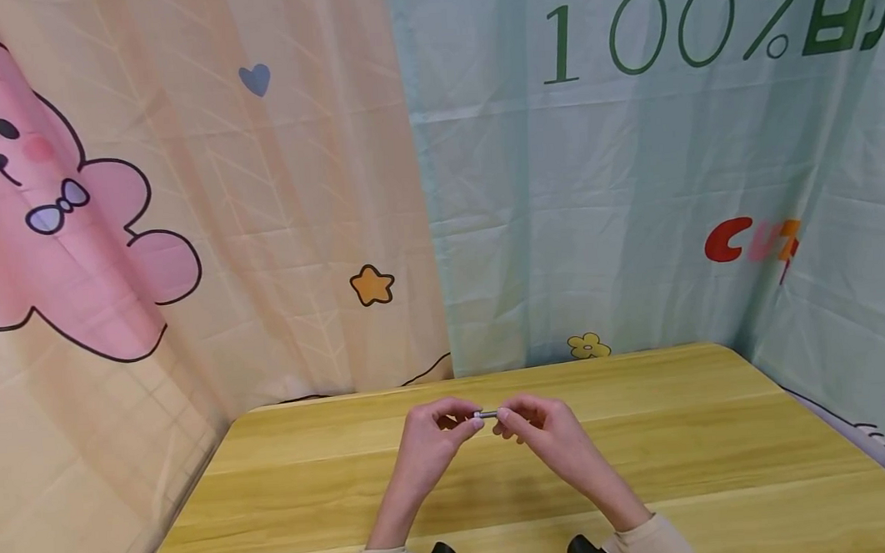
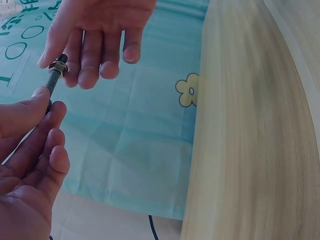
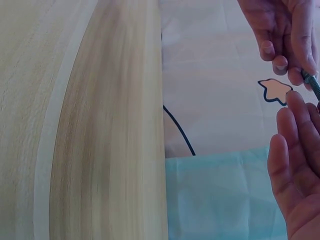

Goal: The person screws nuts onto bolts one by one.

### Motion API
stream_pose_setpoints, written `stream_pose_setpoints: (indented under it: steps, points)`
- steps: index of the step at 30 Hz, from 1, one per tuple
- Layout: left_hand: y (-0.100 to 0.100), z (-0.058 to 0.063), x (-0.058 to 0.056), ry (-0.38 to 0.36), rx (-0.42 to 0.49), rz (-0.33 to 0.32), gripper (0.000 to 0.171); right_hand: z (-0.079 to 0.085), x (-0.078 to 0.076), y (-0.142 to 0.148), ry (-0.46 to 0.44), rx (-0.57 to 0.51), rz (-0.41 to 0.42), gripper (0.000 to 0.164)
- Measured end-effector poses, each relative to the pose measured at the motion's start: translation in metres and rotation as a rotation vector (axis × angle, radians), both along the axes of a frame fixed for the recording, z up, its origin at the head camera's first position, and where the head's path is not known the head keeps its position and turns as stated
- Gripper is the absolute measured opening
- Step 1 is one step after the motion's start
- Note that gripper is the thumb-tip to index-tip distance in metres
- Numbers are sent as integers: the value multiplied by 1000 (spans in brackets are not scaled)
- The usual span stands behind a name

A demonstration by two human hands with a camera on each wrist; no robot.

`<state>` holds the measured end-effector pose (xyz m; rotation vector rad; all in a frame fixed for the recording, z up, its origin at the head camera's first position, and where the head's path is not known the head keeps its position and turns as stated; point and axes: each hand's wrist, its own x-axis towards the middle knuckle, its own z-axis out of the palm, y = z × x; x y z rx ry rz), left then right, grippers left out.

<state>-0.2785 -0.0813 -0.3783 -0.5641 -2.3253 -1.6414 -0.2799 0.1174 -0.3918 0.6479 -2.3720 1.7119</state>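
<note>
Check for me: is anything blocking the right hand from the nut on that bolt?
Nothing visible blocks it. In the left wrist view, the right hand has its thumb and index finger at the nut; the left hand grips the bolt farther along, with bare thread between.

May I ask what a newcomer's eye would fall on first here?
Probably the pink cartoon animal on the peach curtain at the head view's left edge, then the green 100% lettering at upper right. Next, perhaps, the threaded bolt with its nut, pinched between the left hand and the right hand above the wooden table.
</note>
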Motion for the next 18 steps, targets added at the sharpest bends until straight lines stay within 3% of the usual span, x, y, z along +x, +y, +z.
stream_pose_setpoints:
  steps: [4, 8, 15, 18]
  points:
    - [3, 17, 15, 1, -6, -4, 8, -1, 0, 0, -29, 29, 6, 30]
    - [3, 24, 23, 19, -9, -10, 8, -3, 0, 0, -49, 65, 13, 32]
    - [1, 0, 1, -6, -13, 1, 9, 0, 0, 0, -14, 30, 37, 28]
    - [-1, -5, -3, 16, -27, 0, 9, 0, -1, 0, 15, 20, 52, 27]
